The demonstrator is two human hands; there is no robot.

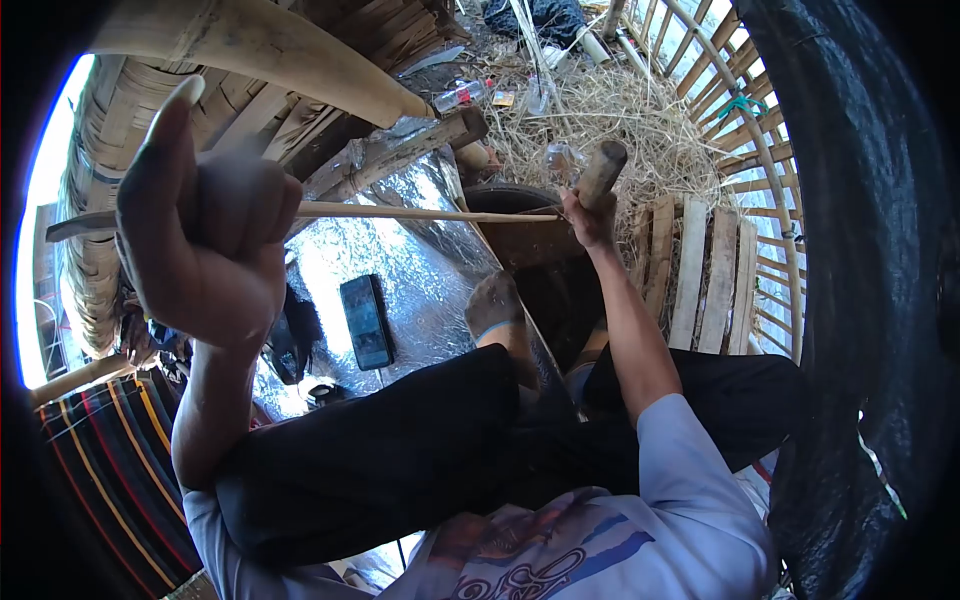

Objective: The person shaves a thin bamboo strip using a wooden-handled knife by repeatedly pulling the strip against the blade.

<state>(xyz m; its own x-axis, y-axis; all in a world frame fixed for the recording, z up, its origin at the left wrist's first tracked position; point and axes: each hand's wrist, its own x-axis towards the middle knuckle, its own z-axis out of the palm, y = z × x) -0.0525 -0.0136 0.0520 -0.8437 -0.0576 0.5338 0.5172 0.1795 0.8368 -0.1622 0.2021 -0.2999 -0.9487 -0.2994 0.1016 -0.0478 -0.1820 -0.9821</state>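
Lying beyond right grip (590, 217) on wooden rod (603, 172), clear plastic bottle (459, 96).

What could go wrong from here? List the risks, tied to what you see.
The thin strip runs between the left hand and the right hand; if it slips, its edge might scrape them.
The phone lies on the shiny sheet below, so a dropped strip could knock it.
The right hand grips a wooden handle; if that grip fails, it might hit the nearby foot.
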